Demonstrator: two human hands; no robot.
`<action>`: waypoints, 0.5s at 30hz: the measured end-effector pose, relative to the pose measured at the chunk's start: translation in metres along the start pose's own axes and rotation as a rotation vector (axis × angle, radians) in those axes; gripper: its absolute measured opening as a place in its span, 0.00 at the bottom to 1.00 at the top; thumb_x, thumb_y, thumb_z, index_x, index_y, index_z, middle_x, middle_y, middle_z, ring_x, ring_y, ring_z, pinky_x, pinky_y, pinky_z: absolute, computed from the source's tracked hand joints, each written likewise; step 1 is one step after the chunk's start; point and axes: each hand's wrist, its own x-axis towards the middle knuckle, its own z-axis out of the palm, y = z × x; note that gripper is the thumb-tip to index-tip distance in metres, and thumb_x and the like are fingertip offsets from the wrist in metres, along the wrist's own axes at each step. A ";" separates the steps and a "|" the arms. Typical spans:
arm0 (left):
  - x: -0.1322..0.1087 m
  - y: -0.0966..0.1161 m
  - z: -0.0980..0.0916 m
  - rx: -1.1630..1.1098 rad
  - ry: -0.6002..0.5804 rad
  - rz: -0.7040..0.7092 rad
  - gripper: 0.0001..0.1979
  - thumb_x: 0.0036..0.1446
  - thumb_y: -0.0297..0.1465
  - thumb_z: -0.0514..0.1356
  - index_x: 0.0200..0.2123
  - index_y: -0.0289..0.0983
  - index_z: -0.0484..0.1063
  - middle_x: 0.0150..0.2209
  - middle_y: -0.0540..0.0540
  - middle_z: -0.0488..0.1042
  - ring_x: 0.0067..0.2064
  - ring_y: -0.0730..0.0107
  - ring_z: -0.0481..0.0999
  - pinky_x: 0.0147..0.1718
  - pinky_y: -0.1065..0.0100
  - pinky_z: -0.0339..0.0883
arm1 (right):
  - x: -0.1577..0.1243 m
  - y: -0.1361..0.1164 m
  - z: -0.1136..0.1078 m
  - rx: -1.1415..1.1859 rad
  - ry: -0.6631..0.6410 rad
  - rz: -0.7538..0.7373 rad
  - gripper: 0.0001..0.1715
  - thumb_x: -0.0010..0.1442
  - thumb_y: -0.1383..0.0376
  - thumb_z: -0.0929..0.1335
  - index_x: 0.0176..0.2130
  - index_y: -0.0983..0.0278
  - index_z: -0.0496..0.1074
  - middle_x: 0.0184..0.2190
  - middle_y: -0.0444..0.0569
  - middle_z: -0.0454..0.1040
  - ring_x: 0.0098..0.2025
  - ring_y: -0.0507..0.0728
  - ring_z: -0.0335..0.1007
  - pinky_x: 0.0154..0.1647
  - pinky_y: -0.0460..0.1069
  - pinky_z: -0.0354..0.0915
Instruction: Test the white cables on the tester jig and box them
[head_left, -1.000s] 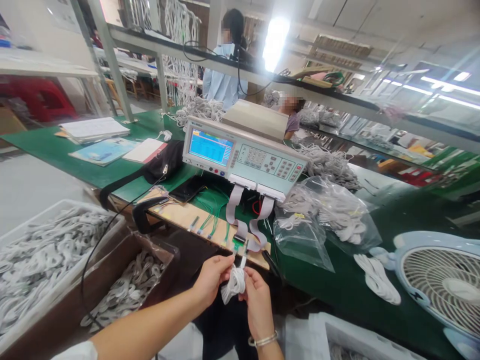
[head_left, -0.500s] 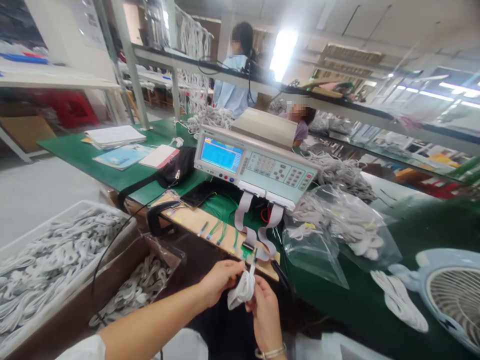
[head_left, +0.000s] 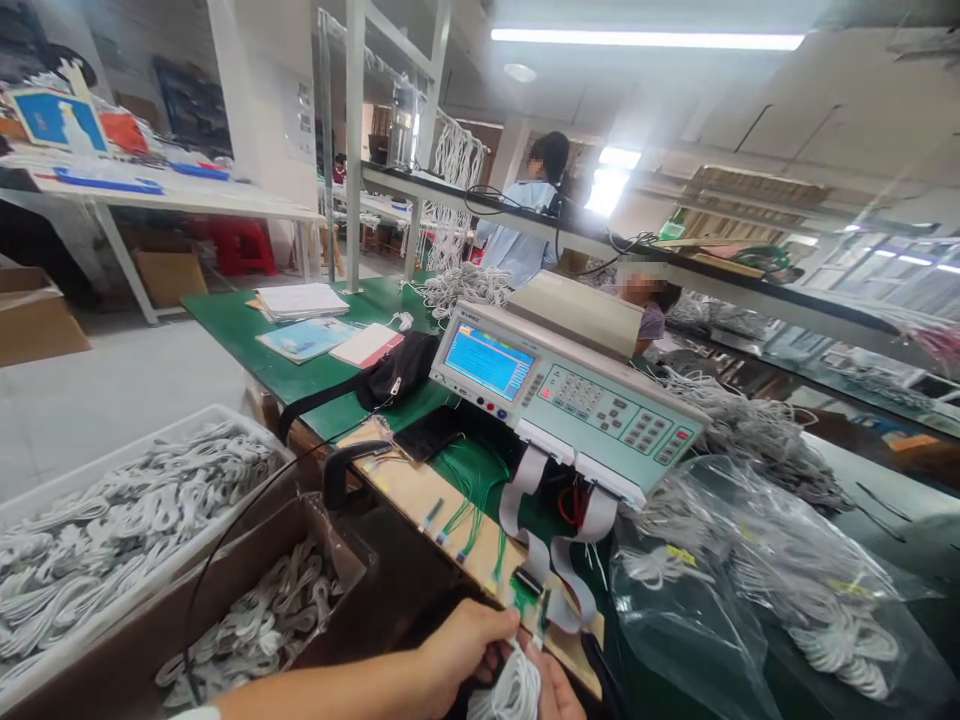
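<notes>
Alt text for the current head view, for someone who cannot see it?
At the bottom edge, the left hand and the cropped right hand hold a white coiled cable beside a wooden test board wired to a grey tester with a blue screen. A white tub of cables sits left.

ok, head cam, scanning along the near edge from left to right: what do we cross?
white bin of cables → brown box of cables → left hand → white cable coil → right hand → clear bag of cables. The tester is left out because it spans the middle.
</notes>
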 end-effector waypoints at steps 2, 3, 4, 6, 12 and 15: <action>-0.003 -0.001 0.003 -0.060 -0.003 0.005 0.21 0.36 0.47 0.60 0.18 0.31 0.70 0.16 0.49 0.63 0.17 0.79 0.57 0.19 0.74 0.47 | -0.004 -0.002 0.002 0.015 -0.009 -0.019 0.24 0.30 0.50 0.72 0.26 0.63 0.73 0.18 0.44 0.73 0.21 0.56 0.67 0.18 0.46 0.61; -0.005 -0.003 0.005 -0.106 -0.005 0.000 0.21 0.37 0.46 0.60 0.19 0.31 0.70 0.17 0.49 0.65 0.18 0.78 0.59 0.20 0.74 0.49 | -0.007 -0.004 0.002 0.016 -0.016 -0.017 0.24 0.31 0.50 0.72 0.28 0.63 0.73 0.17 0.44 0.72 0.18 0.54 0.65 0.15 0.45 0.59; -0.009 -0.005 0.008 -0.155 -0.005 -0.007 0.21 0.37 0.46 0.59 0.20 0.31 0.70 0.17 0.48 0.66 0.18 0.77 0.60 0.20 0.73 0.51 | -0.011 -0.006 0.002 0.008 -0.029 -0.004 0.24 0.32 0.50 0.71 0.28 0.63 0.72 0.14 0.42 0.71 0.14 0.52 0.62 0.11 0.44 0.55; -0.017 -0.009 0.011 -0.234 -0.006 -0.022 0.20 0.38 0.46 0.59 0.22 0.31 0.70 0.19 0.47 0.67 0.19 0.74 0.63 0.21 0.72 0.54 | -0.018 -0.010 0.001 -0.042 -0.076 0.040 0.25 0.34 0.49 0.70 0.28 0.64 0.72 0.09 0.39 0.65 0.09 0.49 0.54 0.07 0.43 0.48; -0.038 -0.018 0.003 -0.077 -0.110 0.115 0.29 0.39 0.46 0.58 0.41 0.33 0.66 0.26 0.46 0.69 0.20 0.75 0.66 0.20 0.73 0.58 | -0.039 0.003 0.005 -0.182 -0.131 -0.071 0.23 0.40 0.48 0.67 0.22 0.66 0.70 0.10 0.40 0.64 0.11 0.48 0.55 0.09 0.43 0.50; -0.054 -0.028 -0.017 0.280 -0.213 0.091 0.36 0.33 0.43 0.63 0.47 0.37 0.60 0.27 0.49 0.70 0.18 0.75 0.66 0.18 0.73 0.59 | -0.065 0.011 0.005 -0.296 -0.283 -0.076 0.22 0.47 0.50 0.64 0.25 0.66 0.71 0.14 0.42 0.67 0.12 0.48 0.58 0.10 0.42 0.53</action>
